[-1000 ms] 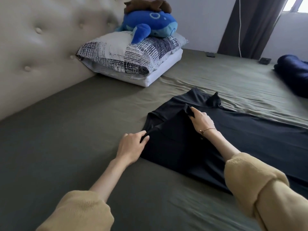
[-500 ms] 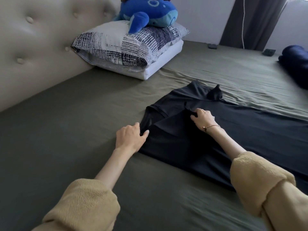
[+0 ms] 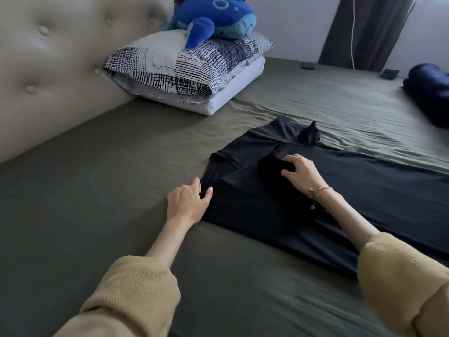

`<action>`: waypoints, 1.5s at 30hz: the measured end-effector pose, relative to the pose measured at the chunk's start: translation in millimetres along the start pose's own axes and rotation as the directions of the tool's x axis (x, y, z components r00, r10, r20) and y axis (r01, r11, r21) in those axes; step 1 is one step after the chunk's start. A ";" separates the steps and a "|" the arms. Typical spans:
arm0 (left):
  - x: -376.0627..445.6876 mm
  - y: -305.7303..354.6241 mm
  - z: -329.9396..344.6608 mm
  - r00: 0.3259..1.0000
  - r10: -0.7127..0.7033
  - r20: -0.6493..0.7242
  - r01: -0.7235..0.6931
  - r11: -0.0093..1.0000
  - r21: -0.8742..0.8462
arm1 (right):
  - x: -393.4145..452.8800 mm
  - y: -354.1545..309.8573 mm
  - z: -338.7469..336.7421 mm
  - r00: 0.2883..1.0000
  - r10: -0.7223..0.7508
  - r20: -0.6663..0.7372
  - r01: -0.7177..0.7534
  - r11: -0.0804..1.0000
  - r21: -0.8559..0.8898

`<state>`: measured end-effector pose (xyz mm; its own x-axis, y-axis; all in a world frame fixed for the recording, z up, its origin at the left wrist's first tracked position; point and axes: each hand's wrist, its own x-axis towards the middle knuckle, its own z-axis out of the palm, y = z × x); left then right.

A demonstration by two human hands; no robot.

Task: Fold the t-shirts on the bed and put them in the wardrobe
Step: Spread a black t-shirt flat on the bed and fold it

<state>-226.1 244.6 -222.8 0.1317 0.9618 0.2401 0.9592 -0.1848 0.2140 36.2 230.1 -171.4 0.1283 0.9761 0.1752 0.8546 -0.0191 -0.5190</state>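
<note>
A black t-shirt (image 3: 352,195) lies spread on the olive bed sheet (image 3: 97,190), its collar end toward the headboard and one sleeve folded in over the body. My left hand (image 3: 188,203) pinches the shirt's near shoulder corner between thumb and fingers. On the folded sleeve, my right hand (image 3: 300,171) presses down with curled fingers near the collar; it wears a thin bracelet. Both arms are in tan sleeves.
A patterned pillow (image 3: 189,69) on a white cushion sits against the padded headboard (image 3: 60,57), with a blue plush toy (image 3: 213,18) on top. A dark blue bundle (image 3: 430,93) lies at the far right. Two small dark items (image 3: 390,73) rest near the curtain.
The view has tipped down slightly. My right hand has slid a little along the folded sleeve; my left hand keeps its hold on the shoulder corner.
</note>
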 end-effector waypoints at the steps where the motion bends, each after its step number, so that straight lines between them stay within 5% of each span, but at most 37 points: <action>1: -0.4 0.1 0.0 1.000 -0.001 -0.002 0.001 1.000 -0.001 | -5.9 -6.7 -0.5 0.998 -0.058 0.000 0.058 0.998 0.023; 5: -2.2 1.8 -1.7 1.000 -0.006 0.004 0.006 1.000 0.016 | -32.6 -21.4 8.3 0.934 -0.285 0.215 0.279 0.959 0.056; 8: -3.9 3.6 -2.8 1.000 -0.001 0.005 0.001 1.000 0.025 | -47.5 -16.5 13.7 0.880 -0.321 0.350 0.329 0.944 0.038; 16: -12.3 8.8 -0.8 0.998 -0.056 0.007 0.057 0.996 -0.068 | -76.0 9.2 4.5 0.892 -0.313 0.325 0.334 0.942 -0.009; 22: -23.5 45.9 -3.5 0.994 -0.102 -0.045 0.096 0.988 -0.122 | -83.8 32.9 -3.8 0.914 -0.382 0.135 0.400 0.905 -0.143; 27: -14.5 76.2 -2.8 0.981 -0.138 0.137 0.157 0.977 -0.144 | -89.6 45.7 -7.3 0.862 -0.501 0.084 0.506 0.835 -0.217; 34: -15.0 65.9 -2.4 0.974 -0.162 0.156 0.204 0.927 -0.315 | -102.3 61.4 -17.5 0.925 -0.380 0.027 0.380 0.920 -0.092; 37: -14.1 70.3 -6.2 0.976 -0.179 0.125 0.204 0.954 -0.220 | -104.1 62.5 -17.4 0.907 -0.420 0.011 0.416 0.894 -0.165; 39: -17.2 73.9 -5.8 0.998 -0.059 -0.002 0.059 0.994 -0.092 | -105.9 64.1 -17.5 0.892 -0.450 -0.030 0.437 0.879 -0.189; 41: -18.7 80.9 -3.7 0.974 0.215 -0.072 -0.221 0.971 -0.090 | -109.1 66.1 -17.1 0.889 -0.456 -0.048 0.441 0.879 -0.184; 43: -19.0 90.3 -2.1 0.889 0.451 0.074 -0.430 0.881 -0.198 | -113.0 68.2 -16.0 0.884 -0.465 -0.040 0.448 0.869 -0.207; 45: -18.2 93.6 3.9 0.823 0.497 0.274 -0.444 0.865 -0.236 | -114.6 70.5 -14.9 0.885 -0.465 -0.022 0.443 0.857 -0.264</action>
<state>-137.7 210.6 -210.8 0.6539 0.7553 0.0451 0.7117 -0.6342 0.3020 89.3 113.7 -215.6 -0.2728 0.8682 0.4145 0.9218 0.3592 -0.1459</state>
